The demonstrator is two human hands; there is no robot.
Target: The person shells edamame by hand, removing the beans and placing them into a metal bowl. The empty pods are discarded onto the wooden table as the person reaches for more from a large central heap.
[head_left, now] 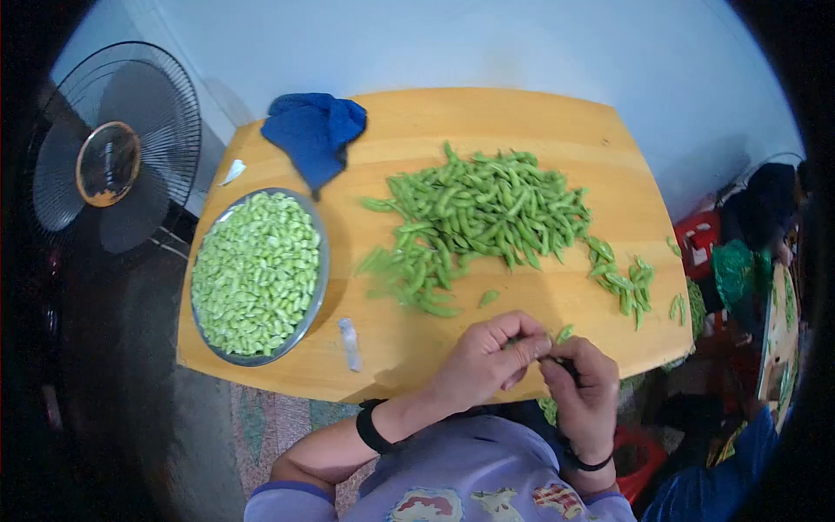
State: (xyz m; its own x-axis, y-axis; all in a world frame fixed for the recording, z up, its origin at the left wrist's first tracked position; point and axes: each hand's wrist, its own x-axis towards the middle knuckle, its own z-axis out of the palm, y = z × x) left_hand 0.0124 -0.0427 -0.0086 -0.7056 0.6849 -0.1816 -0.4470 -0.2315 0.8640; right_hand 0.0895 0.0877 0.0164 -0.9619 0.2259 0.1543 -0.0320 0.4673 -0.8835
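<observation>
Near the front edge of the wooden table (417, 331), my left hand (496, 355) and my right hand (584, 383) meet with fingertips pinched together. What they hold is mostly hidden; a bit of green pod (564, 333) shows just beyond the fingertips. Ahead of my hands lies a large heap of green pods (496, 204), with a small group of pods (628, 283) to its right and a single pod (489, 297) in front. On the left, a round metal tray (323, 261) holds a mound of shelled green beans (257, 274).
A blue cloth (317, 135) lies at the table's back left, near a white scrap (233, 171). A grey strip (350, 344) is right of the tray. A fan (113, 157) stands left. Red containers (698, 239) and a green bag (739, 277) are at the right.
</observation>
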